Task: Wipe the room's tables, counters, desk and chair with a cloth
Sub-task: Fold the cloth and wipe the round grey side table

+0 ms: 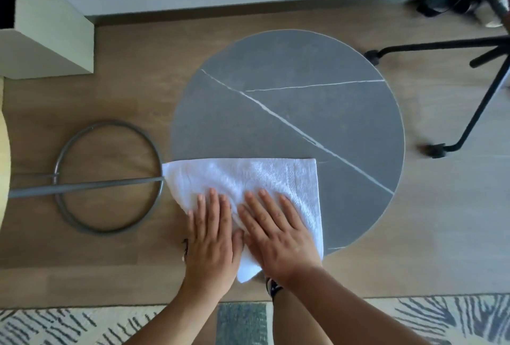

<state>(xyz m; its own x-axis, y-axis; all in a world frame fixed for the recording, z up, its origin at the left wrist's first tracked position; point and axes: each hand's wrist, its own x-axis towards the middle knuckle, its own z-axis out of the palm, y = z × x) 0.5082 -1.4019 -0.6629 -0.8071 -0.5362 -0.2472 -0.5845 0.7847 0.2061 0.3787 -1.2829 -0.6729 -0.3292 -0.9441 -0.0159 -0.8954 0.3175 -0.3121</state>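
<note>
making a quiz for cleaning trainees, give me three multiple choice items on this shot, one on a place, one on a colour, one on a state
1. Where does the cloth lie?
A. on the near-left part of the round table
B. on the rug
C. on the chair base

2. What colour is the cloth?
A. blue
B. white
C. yellow

3. How are the left hand and right hand placed?
A. fists in the air
B. one hanging idle
C. both flat on the cloth

Answers: 1 A, it covers that edge of the tabletop; 2 B, plain white towelling; 3 C, straight fingers press it.
</note>
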